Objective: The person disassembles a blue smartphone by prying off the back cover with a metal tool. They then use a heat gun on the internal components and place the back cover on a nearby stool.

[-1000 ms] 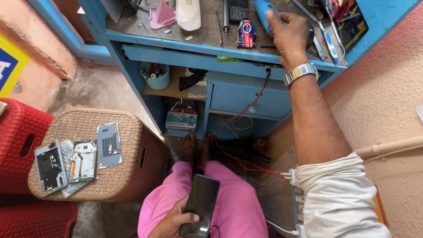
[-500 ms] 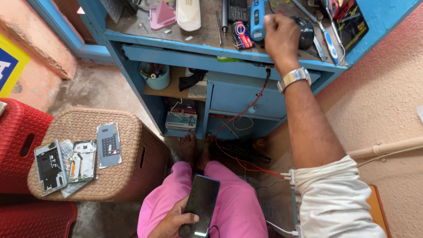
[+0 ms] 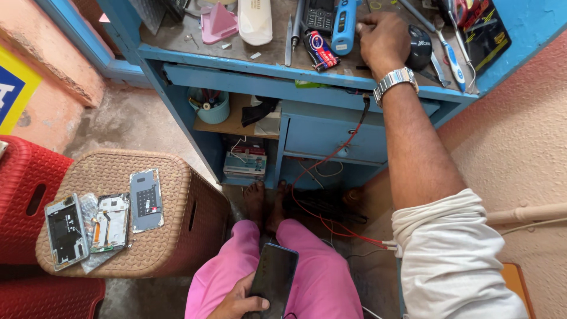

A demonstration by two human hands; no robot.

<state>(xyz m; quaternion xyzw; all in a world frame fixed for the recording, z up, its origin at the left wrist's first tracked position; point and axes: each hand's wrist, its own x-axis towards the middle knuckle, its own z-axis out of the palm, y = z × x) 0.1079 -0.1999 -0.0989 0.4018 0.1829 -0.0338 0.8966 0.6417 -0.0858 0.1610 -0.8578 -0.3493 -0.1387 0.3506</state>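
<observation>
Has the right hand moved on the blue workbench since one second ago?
Yes. The right hand shifted slightly toward the person, off the blue tool and onto the benchtop beside it.

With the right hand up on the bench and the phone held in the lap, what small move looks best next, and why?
Probably close the right hand on the blue tool beside it. That hand rests on the bench with its fingers right next to the tool and seems to grip nothing, while the left hand holds the dark phone in the lap.

a brown wicker stool (image 3: 177,236) bears three opened phone parts (image 3: 106,221), a red plastic stool (image 3: 23,189) stands beside it, and a teal cup (image 3: 212,109) sits under the blue bench (image 3: 236,65).
</observation>
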